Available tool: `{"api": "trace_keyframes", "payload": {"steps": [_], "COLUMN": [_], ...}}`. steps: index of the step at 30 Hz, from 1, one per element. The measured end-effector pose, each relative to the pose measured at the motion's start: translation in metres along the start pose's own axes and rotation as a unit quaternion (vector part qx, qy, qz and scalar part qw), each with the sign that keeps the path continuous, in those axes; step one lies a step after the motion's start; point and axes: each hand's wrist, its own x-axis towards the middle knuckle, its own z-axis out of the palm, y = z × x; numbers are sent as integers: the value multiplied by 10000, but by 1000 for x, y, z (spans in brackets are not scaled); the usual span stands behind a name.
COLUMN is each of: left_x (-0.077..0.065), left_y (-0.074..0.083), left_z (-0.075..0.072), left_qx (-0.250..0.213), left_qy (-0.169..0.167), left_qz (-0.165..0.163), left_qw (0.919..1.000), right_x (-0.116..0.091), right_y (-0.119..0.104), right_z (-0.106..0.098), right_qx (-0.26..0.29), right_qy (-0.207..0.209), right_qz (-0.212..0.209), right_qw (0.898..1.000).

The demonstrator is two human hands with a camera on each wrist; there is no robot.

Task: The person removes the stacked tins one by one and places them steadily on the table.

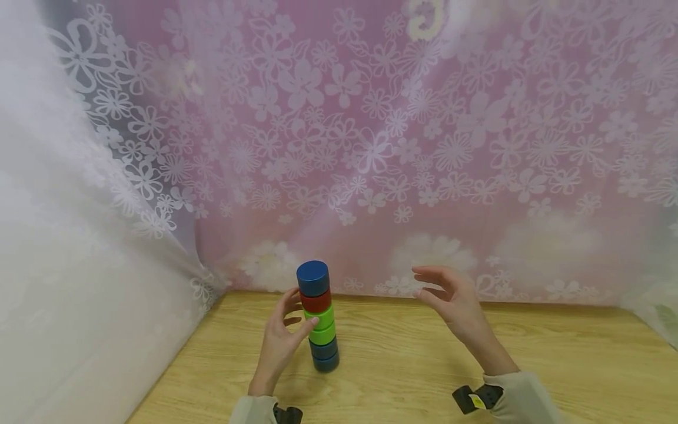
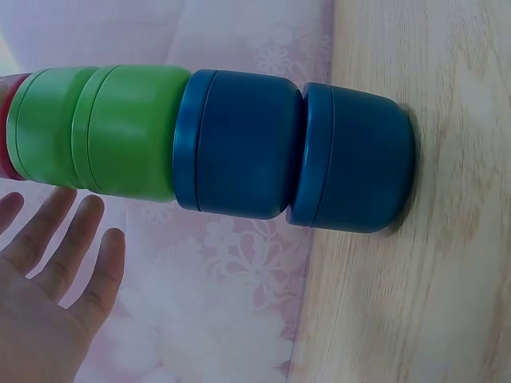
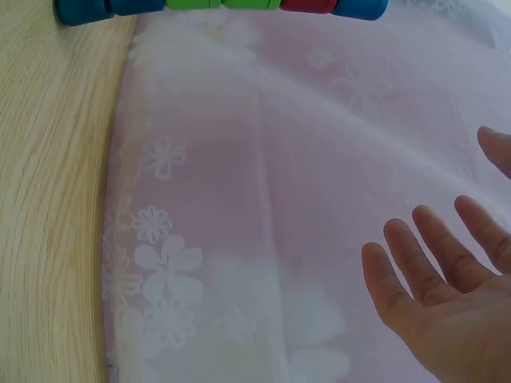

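An upright stack of round tins stands on the wooden table. From the bottom it has two dark blue tins (image 1: 324, 351), two green tins (image 1: 322, 336), a red tin (image 1: 316, 304) and a blue tin (image 1: 313, 280) on top. My left hand (image 1: 278, 341) is at the stack's left side, its thumb overlapping the upper green tin in the head view. In the left wrist view its fingers (image 2: 100, 279) are spread and fairly straight beside the green tins. To the right of the stack, my right hand (image 1: 459, 303) is raised, apart from it, with loosely bent fingers holding nothing.
A pink cloth (image 1: 344, 176) with white flowers hangs behind the wooden table (image 1: 392, 377), along its back edge. White cloth (image 1: 79, 294) hangs on the left side. Each wrist wears a dark band with a small device (image 1: 477, 398).
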Motion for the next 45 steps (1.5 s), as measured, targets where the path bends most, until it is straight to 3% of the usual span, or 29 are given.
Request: {"api": "trace_keyframes", "payload": {"steps": [4, 11, 19, 27, 45], "left_x": [1, 4, 6, 8, 9], "left_y": [2, 1, 0, -1, -2], "left_z": [1, 3, 7, 9, 8], "left_qx": [-71, -151, -179, -256, -177], "left_qy": [-20, -25, -82, -57, -121], "left_qz": [-80, 164, 25, 111, 65], "left_qw": [9999, 9997, 9998, 9996, 9997], "right_x": [4, 13, 18, 26, 47], "right_y": [0, -1, -4, -8, -19], "right_z": [9, 24, 39, 56, 111], "right_qx": [93, 185, 242, 353, 382], "right_qy": [-69, -135, -265, -282, -791], "right_qz": [0, -41, 57, 118, 296], "right_qw": [9999, 9997, 9993, 9989, 9957]}}
